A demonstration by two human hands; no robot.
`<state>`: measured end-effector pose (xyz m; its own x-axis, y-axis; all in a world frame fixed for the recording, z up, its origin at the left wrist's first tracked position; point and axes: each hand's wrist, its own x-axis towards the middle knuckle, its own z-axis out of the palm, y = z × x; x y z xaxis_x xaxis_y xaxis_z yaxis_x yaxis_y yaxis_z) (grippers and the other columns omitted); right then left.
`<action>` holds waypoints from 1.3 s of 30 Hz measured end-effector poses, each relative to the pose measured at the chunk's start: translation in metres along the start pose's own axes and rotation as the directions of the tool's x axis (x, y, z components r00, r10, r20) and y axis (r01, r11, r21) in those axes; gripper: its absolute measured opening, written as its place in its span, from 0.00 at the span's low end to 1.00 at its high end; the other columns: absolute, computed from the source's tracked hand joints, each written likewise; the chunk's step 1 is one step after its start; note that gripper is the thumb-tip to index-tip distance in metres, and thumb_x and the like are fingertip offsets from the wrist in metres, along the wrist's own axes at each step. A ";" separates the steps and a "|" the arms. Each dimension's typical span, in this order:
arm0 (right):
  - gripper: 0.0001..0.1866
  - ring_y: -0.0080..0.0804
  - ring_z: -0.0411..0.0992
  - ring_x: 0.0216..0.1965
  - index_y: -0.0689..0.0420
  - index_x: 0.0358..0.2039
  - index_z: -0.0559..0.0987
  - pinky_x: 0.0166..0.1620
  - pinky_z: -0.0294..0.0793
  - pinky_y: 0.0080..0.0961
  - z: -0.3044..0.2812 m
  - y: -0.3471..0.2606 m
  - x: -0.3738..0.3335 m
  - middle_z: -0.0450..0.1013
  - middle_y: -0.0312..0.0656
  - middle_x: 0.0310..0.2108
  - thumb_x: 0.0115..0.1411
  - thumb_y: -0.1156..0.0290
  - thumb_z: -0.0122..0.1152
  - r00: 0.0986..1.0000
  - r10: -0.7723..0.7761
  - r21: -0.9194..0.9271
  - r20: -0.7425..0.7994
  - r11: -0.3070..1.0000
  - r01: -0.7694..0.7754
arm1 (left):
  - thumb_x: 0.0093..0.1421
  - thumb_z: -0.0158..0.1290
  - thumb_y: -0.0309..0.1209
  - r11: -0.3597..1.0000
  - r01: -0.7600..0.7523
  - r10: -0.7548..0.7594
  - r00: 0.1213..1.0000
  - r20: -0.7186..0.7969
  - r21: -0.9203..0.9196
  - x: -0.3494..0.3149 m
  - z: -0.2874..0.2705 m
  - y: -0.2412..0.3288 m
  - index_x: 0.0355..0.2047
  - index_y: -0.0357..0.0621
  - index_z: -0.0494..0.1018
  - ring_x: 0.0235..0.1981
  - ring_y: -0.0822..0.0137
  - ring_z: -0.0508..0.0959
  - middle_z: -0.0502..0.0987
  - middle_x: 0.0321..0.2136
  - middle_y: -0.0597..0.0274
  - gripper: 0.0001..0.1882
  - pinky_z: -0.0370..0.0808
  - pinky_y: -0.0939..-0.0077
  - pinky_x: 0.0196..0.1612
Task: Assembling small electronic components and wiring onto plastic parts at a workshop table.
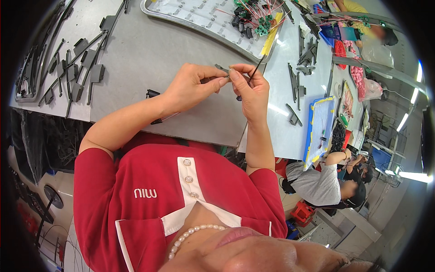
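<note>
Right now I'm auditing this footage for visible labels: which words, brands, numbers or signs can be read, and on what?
Red shirt: white lettering on the chest, legible, but I won't copy it out.
White sheet, top centre: small repeated print, too small to read.
I can make out no other text.

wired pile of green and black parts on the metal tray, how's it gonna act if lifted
The wired pile would probably flop, its thin wires splaying in many directions. It may tangle, since they cross. The black parts look chunkier than the wires, so they could dangle and swing.
</note>
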<state>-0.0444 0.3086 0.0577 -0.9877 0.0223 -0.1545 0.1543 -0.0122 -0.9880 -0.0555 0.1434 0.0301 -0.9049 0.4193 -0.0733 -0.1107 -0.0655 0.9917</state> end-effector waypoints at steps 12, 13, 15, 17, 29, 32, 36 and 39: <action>0.10 0.12 0.60 0.21 0.62 0.36 0.77 0.23 0.56 0.10 -0.009 0.006 0.004 0.69 0.29 0.21 0.58 0.69 0.58 0.979 0.106 0.100 0.175 0.987 -0.124 | 0.56 0.53 0.31 0.986 0.080 -0.081 0.997 -0.003 -0.145 -0.002 0.001 0.000 0.35 0.33 0.76 0.24 0.81 0.69 0.74 0.21 0.68 0.12 0.66 0.86 0.26; 0.10 0.12 0.60 0.21 0.62 0.36 0.77 0.23 0.57 0.10 -0.010 0.005 0.004 0.69 0.29 0.21 0.58 0.69 0.58 0.975 0.121 0.109 0.184 0.984 -0.142 | 0.56 0.53 0.31 0.987 0.072 -0.073 0.997 -0.003 -0.141 -0.002 0.001 0.002 0.35 0.33 0.76 0.23 0.81 0.69 0.73 0.20 0.68 0.12 0.66 0.86 0.25; 0.10 0.12 0.60 0.21 0.62 0.36 0.77 0.23 0.57 0.10 -0.011 0.005 0.005 0.69 0.29 0.21 0.58 0.69 0.58 0.972 0.136 0.119 0.192 0.980 -0.161 | 0.56 0.53 0.31 0.989 0.065 -0.066 0.998 -0.002 -0.137 -0.002 0.000 0.003 0.35 0.33 0.76 0.23 0.81 0.69 0.73 0.20 0.68 0.12 0.66 0.85 0.25; 0.10 0.12 0.61 0.21 0.62 0.36 0.77 0.23 0.57 0.10 -0.013 0.006 0.005 0.69 0.29 0.22 0.57 0.69 0.58 0.972 0.126 0.087 0.199 0.986 -0.145 | 0.56 0.53 0.31 0.985 0.123 -0.123 0.992 0.008 -0.119 -0.001 -0.001 0.002 0.35 0.33 0.76 0.22 0.80 0.69 0.73 0.20 0.69 0.12 0.66 0.85 0.25; 0.10 0.11 0.60 0.20 0.61 0.35 0.78 0.22 0.57 0.10 -0.011 0.005 0.006 0.69 0.28 0.21 0.57 0.68 0.60 0.981 0.101 0.055 0.167 0.992 -0.112 | 0.56 0.53 0.32 0.984 0.110 -0.111 0.994 -0.005 -0.140 -0.001 0.001 -0.002 0.36 0.33 0.76 0.23 0.82 0.68 0.72 0.19 0.69 0.13 0.65 0.85 0.24; 0.10 0.11 0.59 0.20 0.61 0.35 0.78 0.22 0.56 0.10 -0.011 0.007 0.006 0.69 0.28 0.21 0.56 0.69 0.60 0.980 0.088 0.003 0.177 0.996 -0.090 | 0.55 0.54 0.32 0.987 0.076 -0.081 0.996 -0.031 -0.140 -0.001 0.001 -0.003 0.35 0.34 0.76 0.22 0.82 0.67 0.72 0.19 0.69 0.13 0.64 0.85 0.23; 0.10 0.11 0.58 0.19 0.61 0.34 0.77 0.21 0.55 0.09 -0.002 0.010 0.004 0.68 0.28 0.20 0.56 0.69 0.61 0.992 0.068 -0.009 0.105 0.998 -0.067 | 0.55 0.54 0.31 0.994 0.053 -0.058 0.997 -0.053 -0.101 -0.002 0.002 -0.004 0.35 0.34 0.77 0.21 0.82 0.67 0.72 0.18 0.69 0.12 0.64 0.85 0.22; 0.09 0.11 0.58 0.19 0.61 0.33 0.76 0.21 0.55 0.10 0.003 0.014 0.003 0.68 0.28 0.21 0.56 0.69 0.60 0.996 0.031 0.059 0.084 0.998 -0.036 | 0.55 0.53 0.30 0.996 -0.041 0.051 0.992 -0.113 0.084 -0.003 0.004 -0.008 0.34 0.33 0.77 0.21 0.82 0.67 0.72 0.17 0.69 0.11 0.64 0.84 0.22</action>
<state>-0.0449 0.3056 0.0431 -0.9810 -0.0618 -0.1840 0.1883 -0.0717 -0.9795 -0.0507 0.1460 0.0229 -0.9499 0.3105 -0.0346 -0.0384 -0.0062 0.9992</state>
